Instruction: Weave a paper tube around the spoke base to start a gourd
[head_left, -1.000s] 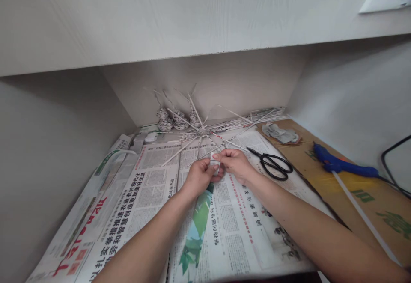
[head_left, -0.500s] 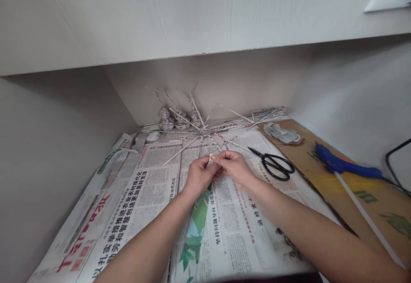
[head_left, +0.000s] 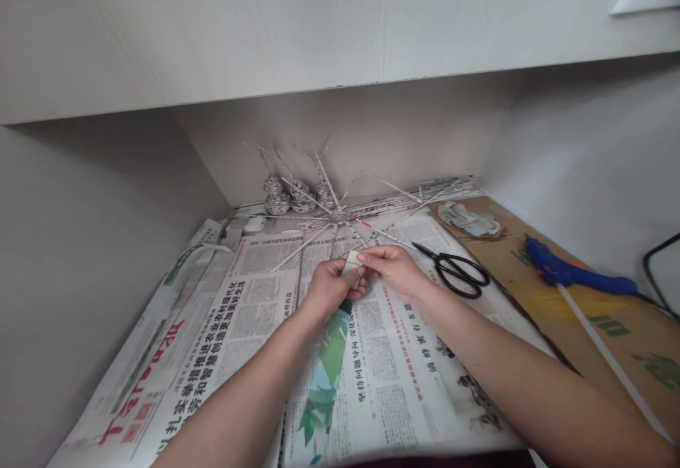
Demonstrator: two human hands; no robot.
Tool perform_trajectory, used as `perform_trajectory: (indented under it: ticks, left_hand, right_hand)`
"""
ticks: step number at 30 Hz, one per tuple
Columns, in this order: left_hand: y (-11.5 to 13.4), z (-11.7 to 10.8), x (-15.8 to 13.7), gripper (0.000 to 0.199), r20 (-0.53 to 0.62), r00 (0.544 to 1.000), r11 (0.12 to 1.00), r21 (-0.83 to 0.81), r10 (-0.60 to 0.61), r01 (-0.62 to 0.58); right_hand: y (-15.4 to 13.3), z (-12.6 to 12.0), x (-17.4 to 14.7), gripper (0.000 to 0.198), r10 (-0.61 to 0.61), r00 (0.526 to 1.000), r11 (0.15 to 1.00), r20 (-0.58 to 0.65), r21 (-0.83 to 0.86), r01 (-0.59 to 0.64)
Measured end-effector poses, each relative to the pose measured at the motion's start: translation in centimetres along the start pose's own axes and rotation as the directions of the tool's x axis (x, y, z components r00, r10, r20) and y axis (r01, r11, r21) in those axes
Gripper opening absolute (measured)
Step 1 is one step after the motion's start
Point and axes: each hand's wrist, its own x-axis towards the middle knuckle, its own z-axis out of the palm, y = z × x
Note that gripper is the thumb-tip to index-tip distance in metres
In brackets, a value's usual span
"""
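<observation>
Between my two hands is a newspaper strip, its pale top end showing and its green printed length running down toward me. My left hand pinches it from the left, thumb on top. With thumb and forefinger, my right hand grips the strip's upper right edge. Just beyond my fingers lies a star-shaped piece of rolled paper sticks, joined at its middle with the sticks spread outward. Black-handled scissors rest to the right of my right hand.
Newspaper sheets cover the tabletop. Several woven paper gourds stand at the back, beside a bundle of paper sticks. On the right, cardboard carries a blue glue gun and crumpled paper. A cabinet panel hangs overhead.
More of the strip's pale end now shows between my hands. My right hand has shifted slightly right, its fingers moving from the tip to the strip's edge.
</observation>
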Motion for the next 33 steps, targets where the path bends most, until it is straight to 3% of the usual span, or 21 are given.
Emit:
perform_trajectory:
  ticks: [5,9,17,22,25,29,33]
  left_hand:
    - [-0.4,0.1,0.0,0.027,0.014,0.999,0.998,0.022,0.051,-0.051]
    - [-0.3,0.3,-0.1,0.03,0.025,0.997,0.995,0.074,0.067,-0.068]
    - [-0.1,0.5,-0.4,0.033,0.002,0.996,0.992,0.094,0.087,-0.087]
    - [0.3,0.1,-0.3,0.033,-0.005,1.0,0.998,0.048,0.031,-0.03]
    - [0.2,0.1,-0.2,0.032,-0.001,0.999,0.998,0.055,0.043,-0.043]
    - [-0.2,0.0,-0.1,0.031,0.03,0.996,0.989,0.116,0.087,-0.09]
    - [-0.2,-0.1,-0.2,0.031,0.046,0.981,0.93,0.311,0.19,-0.195]
  right_hand:
    - [-0.1,0.2,0.1,0.026,0.013,0.993,1.0,-0.12,0.024,-0.01]
    - [0.0,0.3,0.0,0.026,0.013,0.99,1.0,-0.142,0.028,-0.009]
    - [0.1,0.8,-0.3,0.031,0.019,0.996,0.999,-0.082,0.035,-0.016]
    - [-0.3,-0.2,-0.1,0.029,0.032,0.996,0.999,0.079,-0.042,-0.028]
    - [-0.2,-0.5,0.0,0.029,0.037,0.993,0.998,0.114,-0.059,-0.03]
    - [0.0,-0.3,0.1,0.026,0.015,0.999,0.999,0.048,-0.049,-0.013]
    - [0.1,0.0,0.1,0.025,0.008,0.999,1.0,-0.04,-0.023,-0.009]
